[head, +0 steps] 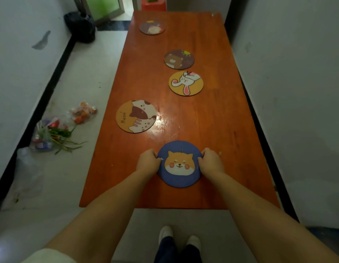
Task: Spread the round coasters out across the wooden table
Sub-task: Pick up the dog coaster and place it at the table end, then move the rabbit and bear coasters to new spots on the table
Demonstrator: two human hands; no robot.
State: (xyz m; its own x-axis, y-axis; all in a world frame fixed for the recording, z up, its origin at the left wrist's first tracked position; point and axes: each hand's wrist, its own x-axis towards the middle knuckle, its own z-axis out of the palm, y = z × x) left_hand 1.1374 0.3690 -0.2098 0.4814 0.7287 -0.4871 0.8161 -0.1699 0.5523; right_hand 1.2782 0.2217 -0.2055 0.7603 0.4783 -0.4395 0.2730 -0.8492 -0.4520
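A blue round coaster with a dog face (179, 164) lies near the front of the long wooden table (218, 130). My left hand (148, 161) grips its left rim and my right hand (211, 161) grips its right rim. Farther along the table lie a yellow cat coaster (136, 116) at the left, a yellow rabbit coaster (186, 83), a brown bear coaster (179, 59), and a brown coaster (152, 27) near the far end. These coasters lie flat and apart from one another.
White walls run close along both sides of the table. On the floor to the left lie plastic bags with vegetables (56, 132) and a black bag (80, 26). A red stool (154, 5) stands beyond the far end. My feet (179, 237) stand below the front edge.
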